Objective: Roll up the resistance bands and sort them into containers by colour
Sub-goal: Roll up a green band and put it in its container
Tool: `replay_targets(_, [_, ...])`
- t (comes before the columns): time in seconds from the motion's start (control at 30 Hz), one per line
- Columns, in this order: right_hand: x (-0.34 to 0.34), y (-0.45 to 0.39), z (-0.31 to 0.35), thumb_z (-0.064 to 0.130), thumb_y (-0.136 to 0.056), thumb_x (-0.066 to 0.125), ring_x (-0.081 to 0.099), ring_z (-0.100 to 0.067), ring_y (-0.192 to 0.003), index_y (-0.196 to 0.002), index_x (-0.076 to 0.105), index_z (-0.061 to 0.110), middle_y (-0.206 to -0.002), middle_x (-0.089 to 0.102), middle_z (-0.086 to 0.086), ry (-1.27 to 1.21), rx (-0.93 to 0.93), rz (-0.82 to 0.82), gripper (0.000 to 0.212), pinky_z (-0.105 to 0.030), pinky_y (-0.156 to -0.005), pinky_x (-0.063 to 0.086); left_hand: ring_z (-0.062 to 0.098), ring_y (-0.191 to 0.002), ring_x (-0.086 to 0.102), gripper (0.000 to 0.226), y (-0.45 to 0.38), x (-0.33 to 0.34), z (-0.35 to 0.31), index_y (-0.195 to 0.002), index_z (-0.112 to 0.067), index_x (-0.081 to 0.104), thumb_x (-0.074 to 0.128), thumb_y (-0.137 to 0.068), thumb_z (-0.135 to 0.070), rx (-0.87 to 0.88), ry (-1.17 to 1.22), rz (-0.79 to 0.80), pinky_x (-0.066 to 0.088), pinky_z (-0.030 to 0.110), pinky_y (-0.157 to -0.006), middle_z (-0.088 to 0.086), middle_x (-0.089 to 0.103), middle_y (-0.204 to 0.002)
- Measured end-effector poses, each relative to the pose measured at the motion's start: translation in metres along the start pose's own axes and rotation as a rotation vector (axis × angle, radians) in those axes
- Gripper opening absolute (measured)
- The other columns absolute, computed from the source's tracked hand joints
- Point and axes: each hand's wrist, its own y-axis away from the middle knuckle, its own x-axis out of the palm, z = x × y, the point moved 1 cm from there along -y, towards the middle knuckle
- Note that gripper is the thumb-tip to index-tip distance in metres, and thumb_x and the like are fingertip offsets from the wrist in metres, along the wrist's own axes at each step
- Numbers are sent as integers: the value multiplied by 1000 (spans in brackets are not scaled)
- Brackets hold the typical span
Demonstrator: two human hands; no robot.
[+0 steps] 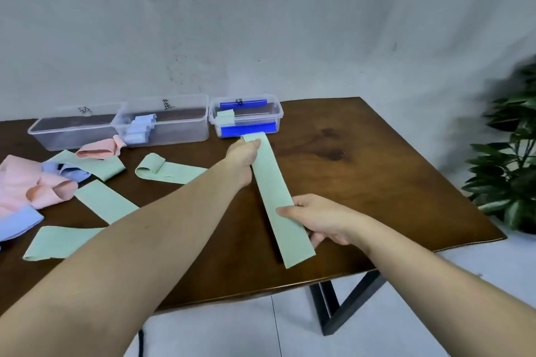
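A long green band (272, 191) stretches flat over the brown table (377, 177). My left hand (242, 155) grips its far end, just in front of the blue-clipped container (246, 117), which holds one rolled green band (225, 116). My right hand (316, 217) pinches the band near its near end, thumb on top. Several loose green bands (104, 200) lie at the left among pink bands (17, 182) and blue bands (72, 169). The middle container (165, 122) holds rolled pale blue bands (139, 127). The left container (72, 130) looks empty.
The three clear containers stand in a row at the table's back edge against a grey wall. A leafy plant (510, 159) stands off the right side. The near table edge runs under my forearms, with black metal legs (333, 307) below.
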Motion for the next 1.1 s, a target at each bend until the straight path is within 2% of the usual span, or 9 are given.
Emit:
replay_targets(0.1, [-8, -17, -2, 44, -104, 47, 72, -15, -68, -131, 56, 20, -108, 69, 0, 156, -7, -16, 38, -25, -54, 56, 24, -97, 67, 32, -22, 11, 6, -129, -19, 55, 60, -98, -20, 74, -100, -14, 57, 43, -86, 7, 65, -114])
replay_targets(0.2, [-17, -31, -3, 48, -103, 47, 61, -10, -49, -123, 61, 21, -87, 70, 1, 371, -32, -61, 36, -21, -45, 47, 19, -89, 67, 26, -38, 15, 10, -126, -18, 57, 58, -99, -16, 91, -146, -36, 57, 34, -72, 4, 67, -108])
replay_targets(0.3, [-22, -40, -3, 65, -94, 50, 57, -6, -55, -82, 59, 31, -69, 60, 10, 765, -116, -225, 38, -22, -49, 41, 18, -94, 69, 35, -48, 14, 13, -132, -17, 55, 57, -99, -8, 46, -150, -23, 59, 33, -78, 6, 68, -114])
replay_targets(0.37, [-26, -43, -4, 76, -88, 49, 56, -6, -64, -72, 46, 33, -73, 56, 12, 943, -147, -309, 45, -24, -54, 41, 19, -105, 67, 49, -53, 10, 13, -143, -17, 47, 57, -97, -3, 48, -155, -28, 57, 32, -86, 7, 64, -127])
replay_targets(0.5, [-33, -43, -15, 78, -84, 52, 58, -9, -65, -87, 39, 31, -77, 56, 12, 922, -194, -386, 50, -25, -58, 48, 6, -91, 60, 44, -49, 5, 12, -139, -23, 53, 61, -97, -11, 157, -247, -68, 50, 19, -71, -2, 61, -124])
replay_targets(0.6, [-33, -41, -27, 62, -94, 53, 59, -10, -62, -94, 41, 31, -74, 57, 11, 832, -383, -430, 33, -20, -54, 45, 6, -101, 55, 31, -36, -1, 18, -129, -27, 59, 58, -99, -19, 300, -472, -104, 44, 15, -70, -8, 59, -123])
replay_targets(0.8, [-37, -26, -58, 40, -94, 63, 53, -3, -93, -106, 60, 35, -95, 60, 19, 661, -693, -422, 14, -18, -72, 48, 9, -85, 59, 10, 20, -21, 51, -104, -23, 65, 64, -95, -18, 592, -712, 169, 43, 7, -73, -4, 63, -108])
replay_targets(0.93, [-33, -14, -78, 48, -92, 63, 53, -3, -110, -112, 66, 34, -112, 61, 24, 623, -806, -394, 24, -27, -93, 47, 15, -84, 60, 11, 57, -45, 80, -92, -24, 64, 70, -90, -15, 780, -813, 311, 46, 17, -76, -4, 61, -98])
replay_targets(1.1, [-26, -1, -90, 53, -92, 65, 51, -3, -119, -117, 66, 38, -120, 59, 26, 705, -854, -345, 29, -33, -99, 42, 15, -98, 58, 17, 83, -71, 108, -101, -25, 66, 75, -86, -27, 903, -929, 443, 48, 24, -85, -17, 57, -103])
